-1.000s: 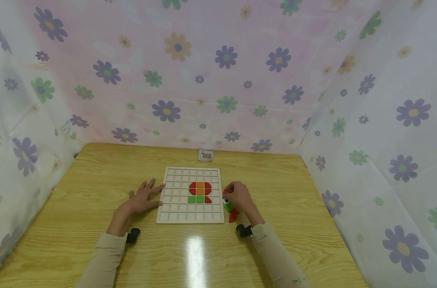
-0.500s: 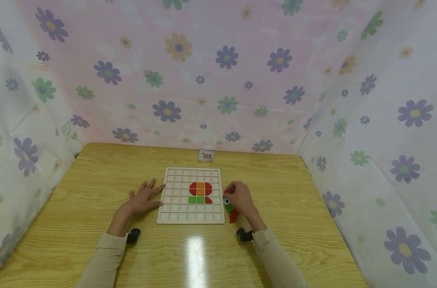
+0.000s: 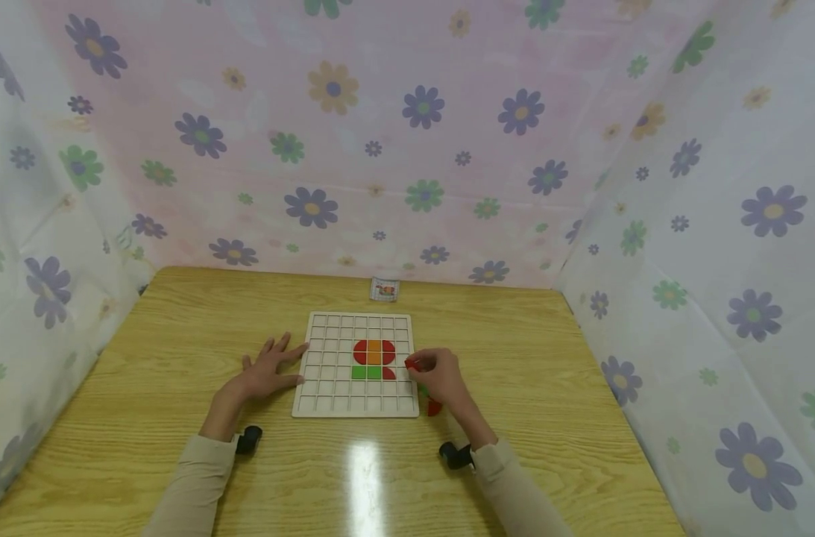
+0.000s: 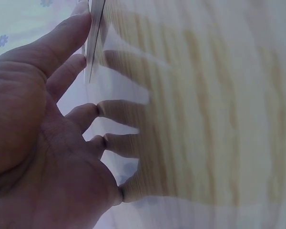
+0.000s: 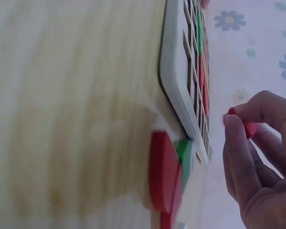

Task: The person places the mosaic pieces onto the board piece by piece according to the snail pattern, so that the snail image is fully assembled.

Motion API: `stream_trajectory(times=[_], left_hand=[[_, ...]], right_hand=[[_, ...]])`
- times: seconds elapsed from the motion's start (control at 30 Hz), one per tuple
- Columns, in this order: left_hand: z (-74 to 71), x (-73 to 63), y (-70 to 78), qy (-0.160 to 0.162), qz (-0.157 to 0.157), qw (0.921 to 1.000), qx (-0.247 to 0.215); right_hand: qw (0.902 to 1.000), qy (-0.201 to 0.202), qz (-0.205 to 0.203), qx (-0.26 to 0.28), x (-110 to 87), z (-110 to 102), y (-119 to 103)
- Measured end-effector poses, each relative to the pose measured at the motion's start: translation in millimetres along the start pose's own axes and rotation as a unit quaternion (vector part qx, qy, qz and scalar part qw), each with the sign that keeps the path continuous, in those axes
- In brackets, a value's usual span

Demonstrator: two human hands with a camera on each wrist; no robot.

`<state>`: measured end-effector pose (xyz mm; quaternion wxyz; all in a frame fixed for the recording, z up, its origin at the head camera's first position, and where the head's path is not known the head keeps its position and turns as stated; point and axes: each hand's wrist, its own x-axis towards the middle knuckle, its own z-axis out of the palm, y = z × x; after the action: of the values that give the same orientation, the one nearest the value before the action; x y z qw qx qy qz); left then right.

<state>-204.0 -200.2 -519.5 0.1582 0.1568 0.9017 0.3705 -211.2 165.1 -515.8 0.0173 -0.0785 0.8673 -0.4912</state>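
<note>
A pale wooden grid board (image 3: 356, 415) lies on the table. Set in its squares are red rounded pieces (image 3: 388, 347), orange squares (image 3: 374, 352) and green squares (image 3: 359, 372). My left hand (image 3: 262, 374) rests on the table with fingers spread, thumb and a fingertip at the board's left edge. Over the right edge, my right hand (image 3: 442, 377) pinches a small red piece (image 3: 410, 365) between thumb and forefinger; the right wrist view shows this red piece (image 5: 250, 129) partly covered by the fingers. Under that hand lie loose pieces, partly hidden.
Beside the board's right edge, a loose red piece (image 5: 163, 171) leans against others, with a green piece (image 5: 185, 160) behind it. A small picture card (image 3: 384, 290) lies beyond the board, near the flowered cloth (image 3: 380, 171). The wooden table (image 3: 300, 477) extends around everything.
My right hand has moved left from the loose pieces to the board's right edge, carrying the red piece. It now covers the piece with the eye. The left hand has stayed put.
</note>
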Motion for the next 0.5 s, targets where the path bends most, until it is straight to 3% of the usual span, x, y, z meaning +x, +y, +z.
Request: stream_trajectory(times=[0.33,0.5], left_hand=[[-0.8,-0.1,-1.7,0.002,0.004,1.0000,0.002],[-0.2,0.3,-2.3,0.004,0.006,1.0000,0.000]], right_hand=[[0.9918,-0.060,0.004,0.113,-6.2,21,-6],[0.9873,-0.095,-0.003,0.128,-9.7,28,-10]])
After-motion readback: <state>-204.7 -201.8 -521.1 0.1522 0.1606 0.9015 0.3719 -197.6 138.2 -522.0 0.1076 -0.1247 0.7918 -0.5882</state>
